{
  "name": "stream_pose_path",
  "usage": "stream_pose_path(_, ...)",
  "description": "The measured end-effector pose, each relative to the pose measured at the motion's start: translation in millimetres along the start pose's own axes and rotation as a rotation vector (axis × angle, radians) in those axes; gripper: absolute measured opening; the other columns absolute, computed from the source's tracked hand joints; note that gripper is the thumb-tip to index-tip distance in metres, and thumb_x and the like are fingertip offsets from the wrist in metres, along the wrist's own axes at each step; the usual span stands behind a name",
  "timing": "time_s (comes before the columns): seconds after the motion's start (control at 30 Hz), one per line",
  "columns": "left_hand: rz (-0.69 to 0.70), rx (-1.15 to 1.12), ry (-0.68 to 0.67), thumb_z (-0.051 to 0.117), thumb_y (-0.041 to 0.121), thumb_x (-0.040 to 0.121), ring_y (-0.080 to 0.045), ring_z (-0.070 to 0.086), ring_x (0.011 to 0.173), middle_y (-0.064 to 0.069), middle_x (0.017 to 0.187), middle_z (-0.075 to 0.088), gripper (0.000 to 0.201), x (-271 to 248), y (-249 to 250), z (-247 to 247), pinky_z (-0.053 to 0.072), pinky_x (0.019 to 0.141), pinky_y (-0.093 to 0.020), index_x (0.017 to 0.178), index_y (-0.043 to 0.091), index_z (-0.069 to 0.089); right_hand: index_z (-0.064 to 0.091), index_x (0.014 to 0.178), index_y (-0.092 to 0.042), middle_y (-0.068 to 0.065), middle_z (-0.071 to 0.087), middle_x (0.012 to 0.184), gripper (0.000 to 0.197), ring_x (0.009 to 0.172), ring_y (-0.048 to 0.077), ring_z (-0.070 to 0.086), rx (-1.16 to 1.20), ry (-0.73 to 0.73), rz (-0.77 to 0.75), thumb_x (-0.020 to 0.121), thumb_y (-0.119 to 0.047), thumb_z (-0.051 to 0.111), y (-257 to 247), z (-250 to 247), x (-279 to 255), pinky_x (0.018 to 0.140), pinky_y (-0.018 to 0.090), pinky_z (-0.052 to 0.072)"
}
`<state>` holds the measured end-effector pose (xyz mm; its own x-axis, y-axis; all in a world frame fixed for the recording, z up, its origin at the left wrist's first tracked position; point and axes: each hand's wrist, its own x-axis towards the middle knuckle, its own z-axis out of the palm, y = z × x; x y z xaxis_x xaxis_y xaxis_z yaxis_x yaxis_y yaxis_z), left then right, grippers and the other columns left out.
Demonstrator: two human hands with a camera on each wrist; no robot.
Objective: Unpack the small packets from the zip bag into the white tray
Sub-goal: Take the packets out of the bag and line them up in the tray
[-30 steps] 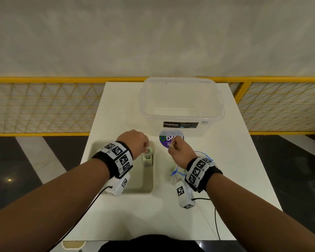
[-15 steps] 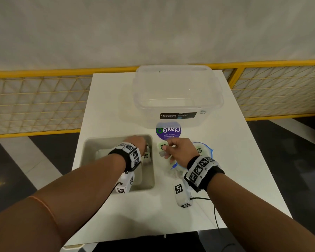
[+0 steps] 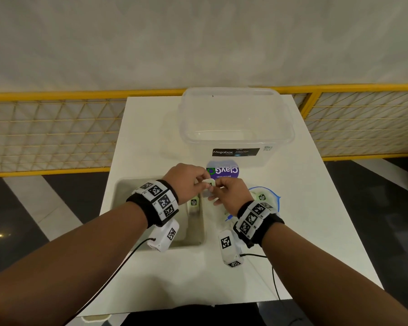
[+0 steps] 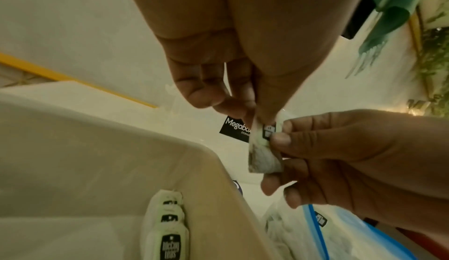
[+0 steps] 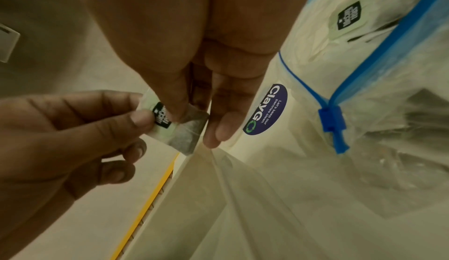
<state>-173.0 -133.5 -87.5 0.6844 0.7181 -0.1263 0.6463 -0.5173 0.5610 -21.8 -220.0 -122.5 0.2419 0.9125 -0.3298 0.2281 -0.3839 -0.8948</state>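
A small packet (image 3: 209, 185) with a black label hangs just above the right rim of the white tray (image 3: 127, 196). My left hand (image 3: 201, 183) pinches its top and my right hand (image 3: 216, 188) pinches its side. The wrist views show the same packet (image 4: 263, 154) (image 5: 184, 129) held between both thumbs and fingers. A few packets (image 4: 170, 231) lie against the tray's right wall (image 4: 121, 158). The clear zip bag (image 3: 266, 198) with a blue slider (image 5: 332, 122) lies to the right under my right wrist, with more packets (image 5: 347, 17) inside.
A clear Megabox container (image 3: 236, 123) stands at the back of the white table (image 3: 316, 231). A round purple ClayGo sticker (image 3: 223, 171) sits just in front of it. A yellow mesh railing (image 3: 57, 132) runs behind the table. Wrist cables trail near the front edge.
My right hand brought a packet leftward from the zip bag. My left hand rose from the tray to meet it. Now both pinch the same packet over the tray's right rim.
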Motion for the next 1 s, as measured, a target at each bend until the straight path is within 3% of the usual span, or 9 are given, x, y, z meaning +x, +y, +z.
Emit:
stream_pose_path(0.17, -0.036, 0.056, 0.012, 0.064, 0.026, 0.088, -0.01, 0.062, 0.076, 0.008, 0.087, 0.071, 0.009, -3, -2, -6, 0.052, 0.078, -0.031, 0.094, 0.027, 0.07, 0.065, 0.078, -0.018, 0.009, 0.073, 0.071, 0.008, 0.069, 0.023, 0.071, -0.125, -0.019, -0.007, 0.085, -0.02, 0.069, -3, 5, 1, 0.077, 0.037, 0.059)
stream_pose_path(0.27, -0.062, 0.082, 0.01, 0.065, 0.027, 0.087, -0.009, 0.06, 0.076, 0.009, 0.086, 0.071, 0.008, -8, -5, -11, 0.05, 0.077, -0.027, 0.093, 0.026, 0.071, 0.065, 0.086, -0.016, 0.003, 0.072, 0.072, 0.009, 0.063, 0.017, 0.068, -0.179, -0.003, -0.021, 0.085, -0.024, 0.07, -1, 9, 0, 0.069, 0.028, 0.056)
stream_pose_path(0.37, -0.124, 0.146, -0.001, 0.065, 0.025, 0.085, -0.011, 0.061, 0.079, 0.008, 0.086, 0.069, 0.008, -13, -13, -16, 0.047, 0.075, -0.024, 0.09, 0.024, 0.071, 0.06, 0.099, -0.02, -0.004, 0.07, 0.084, 0.019, 0.066, 0.017, 0.065, -0.244, -0.008, -0.027, 0.083, -0.02, 0.07, 8, 15, 1, 0.073, 0.033, 0.056)
stream_pose_path(0.47, -0.197, 0.216, -0.135, 0.065, 0.021, 0.082, -0.014, 0.065, 0.086, 0.007, 0.09, 0.071, 0.01, -16, -24, -13, 0.049, 0.077, -0.025, 0.089, 0.025, 0.072, 0.053, 0.113, -0.018, -0.003, 0.071, 0.088, 0.033, 0.064, 0.018, 0.067, -0.301, -0.095, 0.054, 0.083, -0.02, 0.068, 13, 20, -3, 0.074, 0.035, 0.057)
stream_pose_path(0.57, -0.21, 0.331, -0.385, 0.071, 0.022, 0.081, -0.014, 0.066, 0.092, 0.007, 0.098, 0.072, 0.014, -13, -32, 4, 0.047, 0.079, -0.022, 0.094, 0.025, 0.074, 0.05, 0.118, -0.014, 0.0, 0.071, 0.082, 0.038, 0.061, 0.021, 0.071, -0.272, -0.164, 0.095, 0.082, -0.012, 0.063, 14, 23, -6, 0.074, 0.039, 0.06)
stream_pose_path(0.63, -0.218, 0.358, -0.529, 0.074, 0.023, 0.08, -0.015, 0.066, 0.095, 0.005, 0.101, 0.072, 0.02, -7, -36, 19, 0.046, 0.079, -0.021, 0.1, 0.022, 0.075, 0.05, 0.119, -0.013, 0.004, 0.071, 0.079, 0.039, 0.061, 0.023, 0.071, -0.244, -0.177, 0.097, 0.083, -0.005, 0.06, 15, 24, -6, 0.072, 0.04, 0.06)
stream_pose_path(0.73, -0.237, 0.399, -0.624, 0.074, 0.025, 0.081, -0.017, 0.066, 0.099, 0.003, 0.105, 0.071, 0.027, 5, -40, 38, 0.049, 0.085, -0.025, 0.107, 0.02, 0.073, 0.051, 0.116, -0.013, 0.005, 0.068, 0.074, 0.036, 0.06, 0.027, 0.071, -0.207, -0.188, 0.098, 0.083, -0.001, 0.057, 15, 24, -5, 0.071, 0.043, 0.06)
stream_pose_path(0.9, -0.257, 0.441, -0.495, 0.073, 0.027, 0.076, -0.02, 0.068, 0.085, 0.001, 0.095, 0.073, 0.019, 31, -50, 53, 0.055, 0.079, -0.03, 0.094, 0.021, 0.075, 0.051, 0.113, -0.013, 0.006, 0.066, 0.073, 0.032, 0.058, 0.027, 0.069, -0.164, -0.186, 0.11, 0.085, 0.0, 0.058, 18, 25, -4, 0.068, 0.043, 0.061)
stream_pose_path(1.0, -0.262, 0.469, -0.479, 0.072, 0.029, 0.076, -0.02, 0.067, 0.08, 0.002, 0.09, 0.073, 0.017, 38, -57, 60, 0.053, 0.072, -0.027, 0.091, 0.022, 0.075, 0.05, 0.117, -0.013, 0.005, 0.068, 0.075, 0.033, 0.059, 0.025, 0.07, -0.169, -0.195, 0.111, 0.087, -0.004, 0.059, 18, 24, -4, 0.07, 0.043, 0.061)
